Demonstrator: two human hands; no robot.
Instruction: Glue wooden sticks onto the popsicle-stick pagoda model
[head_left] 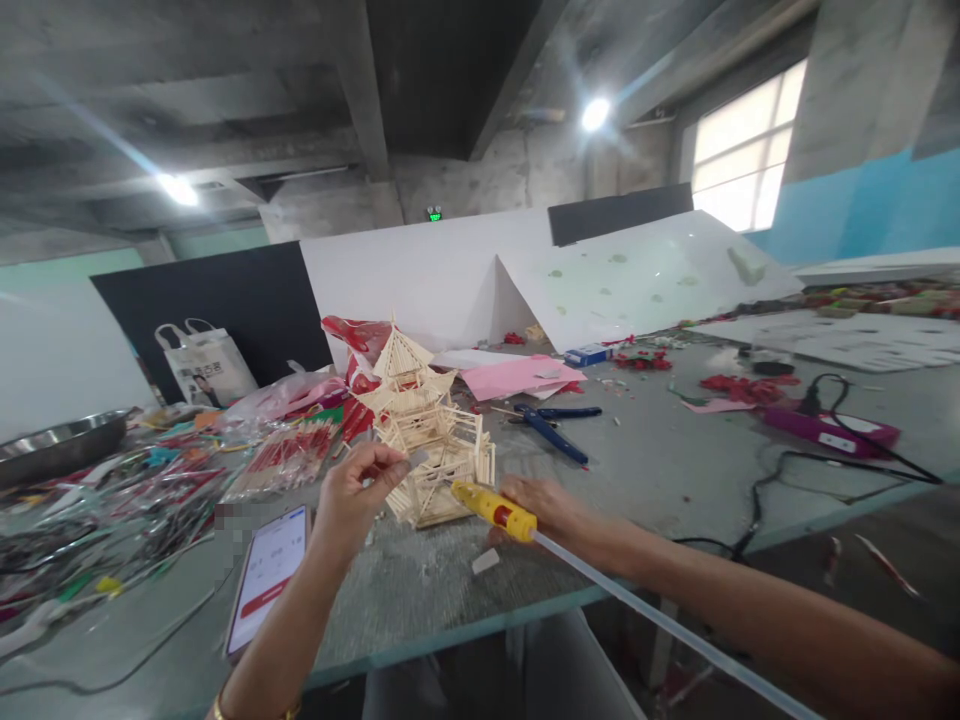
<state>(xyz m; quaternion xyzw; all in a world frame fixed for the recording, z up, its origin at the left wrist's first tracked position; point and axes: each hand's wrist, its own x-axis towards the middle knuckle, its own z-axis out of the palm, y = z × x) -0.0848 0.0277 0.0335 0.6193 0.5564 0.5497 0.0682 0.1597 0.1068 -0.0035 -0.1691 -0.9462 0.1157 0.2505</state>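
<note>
A pagoda model [420, 430] built of thin pale wooden sticks stands upright on the table, with tiered roofs and a pointed top. My right hand [536, 500] is wrapped round a yellow hot glue gun [495, 508], whose nozzle points left at the model's lower tier. From the gun's back end a long translucent glue stick [660, 620] runs down to the right. At the model's left side, my left hand [364, 480] is closed in a pinch. A small greyish piece [417, 458] shows at its fingertips; its kind is unclear.
Blue-handled pliers [555, 430] lie behind the model to the right. A phone [268, 575] lies by my left forearm. Bagged sticks [281, 460] and plastic litter cover the left side, near a metal bowl [64, 445]. Cables and a purple power strip [832, 430] are at right.
</note>
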